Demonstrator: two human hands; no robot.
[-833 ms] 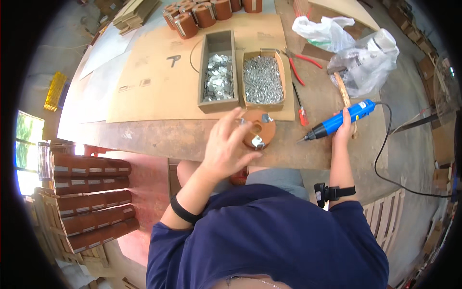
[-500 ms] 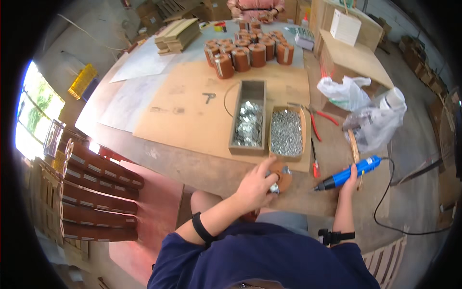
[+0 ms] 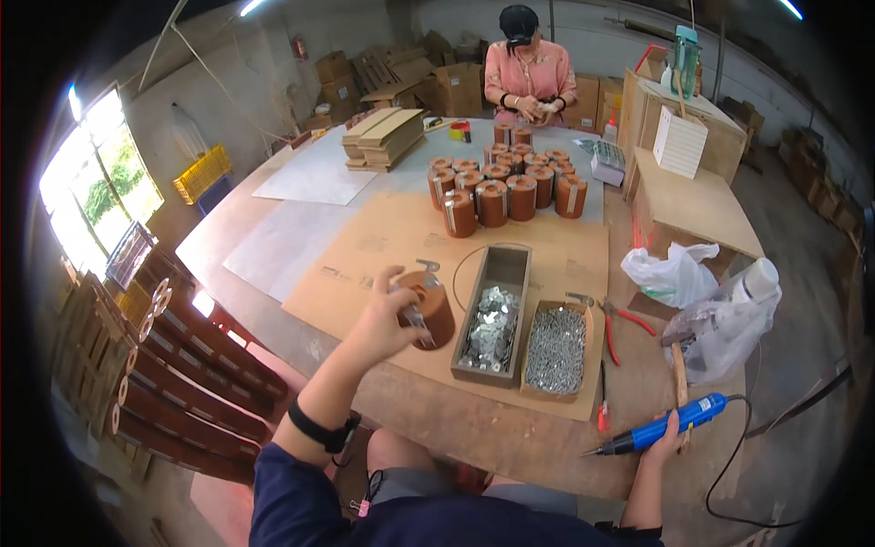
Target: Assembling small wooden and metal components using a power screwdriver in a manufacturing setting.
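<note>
Reddish-brown cylinder (image 3: 439, 314) held in the left hand (image 3: 385, 314), above the left part of the cardboard sheet (image 3: 333, 283) that is laid on the bench (image 3: 483, 438). Fingers of that hand clamped on the cylinder's left side and upper rim; piece seen tilted, a round hole in its top face, a shiny metal part on the side by the hand. Contact between its base and the cardboard cannot be told.

Blue power driver (image 3: 676, 425) gripped in the right hand (image 3: 663, 441), fingers wrapped around the body, dark tip pointed left over the near part of the bench. Black cable (image 3: 729, 497) led off from its rear end.

Right of the held cylinder: long grey box (image 3: 487, 373), partly filled with flat metal plates (image 3: 495, 319); just beside it, a small carton of screws (image 3: 558, 346). Red-handled pliers (image 3: 612, 345) and a red-handled screwdriver (image 3: 602, 415) laid farther right, near a wooden stick (image 3: 680, 374).

A group of similar cylinders (image 3: 492, 202) stood upright beyond the boxes. At the far side, a small object is handled by a co-worker (image 3: 530, 75).
</note>
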